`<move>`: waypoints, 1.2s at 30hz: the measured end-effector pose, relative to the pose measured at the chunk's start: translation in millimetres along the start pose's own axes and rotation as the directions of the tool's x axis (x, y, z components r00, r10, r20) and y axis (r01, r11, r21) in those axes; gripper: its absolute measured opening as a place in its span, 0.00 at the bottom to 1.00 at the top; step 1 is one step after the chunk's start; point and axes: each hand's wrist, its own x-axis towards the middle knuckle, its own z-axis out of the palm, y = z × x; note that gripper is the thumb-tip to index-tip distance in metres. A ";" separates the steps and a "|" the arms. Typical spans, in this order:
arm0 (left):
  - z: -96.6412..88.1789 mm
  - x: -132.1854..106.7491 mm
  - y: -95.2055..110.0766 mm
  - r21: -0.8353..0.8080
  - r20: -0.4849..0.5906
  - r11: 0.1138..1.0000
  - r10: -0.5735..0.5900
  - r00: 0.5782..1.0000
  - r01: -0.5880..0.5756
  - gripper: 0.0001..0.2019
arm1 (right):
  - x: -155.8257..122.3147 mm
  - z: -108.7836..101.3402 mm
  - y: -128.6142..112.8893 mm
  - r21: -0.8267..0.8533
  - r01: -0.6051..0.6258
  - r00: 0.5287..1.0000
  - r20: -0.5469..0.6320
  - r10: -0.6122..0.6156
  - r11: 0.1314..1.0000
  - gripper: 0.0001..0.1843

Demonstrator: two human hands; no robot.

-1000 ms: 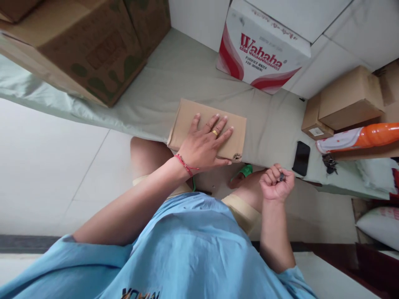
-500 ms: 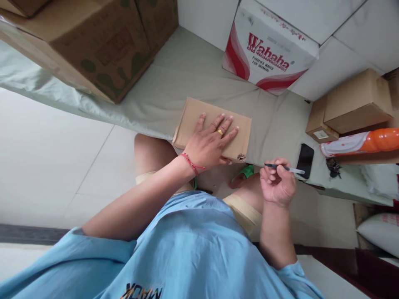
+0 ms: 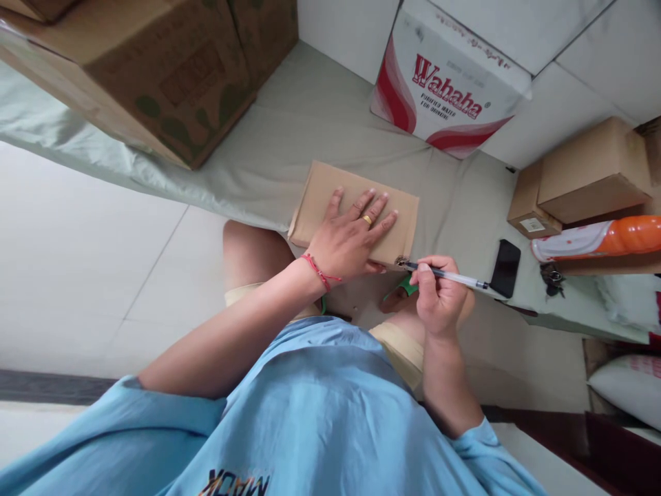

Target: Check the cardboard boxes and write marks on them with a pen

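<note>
My left hand point(image 3: 350, 231) lies on top of a small brown cardboard box point(image 3: 320, 189), its fingers spread flat and the thumb down by the near side. The box rests on the cloth-covered surface at its front edge. In my right hand point(image 3: 441, 295) a pen point(image 3: 454, 277) with a clear barrel and dark tip is pinched between thumb and fingers. The pen's tip touches the near right corner of the box, at a small dark scribbled or torn patch point(image 3: 401, 261); which of the two I cannot tell.
A white and red Wahaha carton point(image 3: 449, 89) stands against the wall. Big brown cartons point(image 3: 170, 89) are at the back left. On the right are a black phone point(image 3: 505, 267), keys point(image 3: 552, 279), an orange-and-white bottle point(image 3: 599, 238) and brown boxes point(image 3: 593, 169).
My right hand has moved left with the pen, and the pen's tip has come from the air to the box's corner. My left hand stays flat on the box.
</note>
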 end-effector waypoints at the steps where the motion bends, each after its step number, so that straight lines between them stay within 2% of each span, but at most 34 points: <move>1: 0.2 0.0 -0.1 0.000 -0.002 1.000 0.001 1.000 -0.001 0.51 | 0.2 0.8 -0.1 -0.006 0.005 1.000 0.010 -0.005 1.000 0.08; 9: 1.3 -0.5 -0.6 -0.010 -0.021 1.000 0.006 1.000 -0.007 0.50 | 0.6 1.3 4.0 -0.082 -0.019 0.999 0.038 0.022 0.996 0.10; 18: -0.6 -0.5 -0.1 -0.021 -0.017 1.000 0.002 1.000 -0.003 0.49 | 1.8 3.2 4.7 -0.053 -0.026 0.999 0.028 0.027 0.998 0.11; 30: 0.1 -0.4 -0.4 -0.021 -0.029 1.000 0.007 1.000 -0.008 0.48 | 2.9 2.0 6.8 -0.193 0.003 0.997 -0.073 -0.017 0.981 0.09; 36: -0.1 -0.4 -0.3 -0.012 -0.026 1.000 0.007 1.000 -0.008 0.49 | 2.4 3.2 4.5 -0.180 0.014 0.997 -0.066 -0.026 0.984 0.10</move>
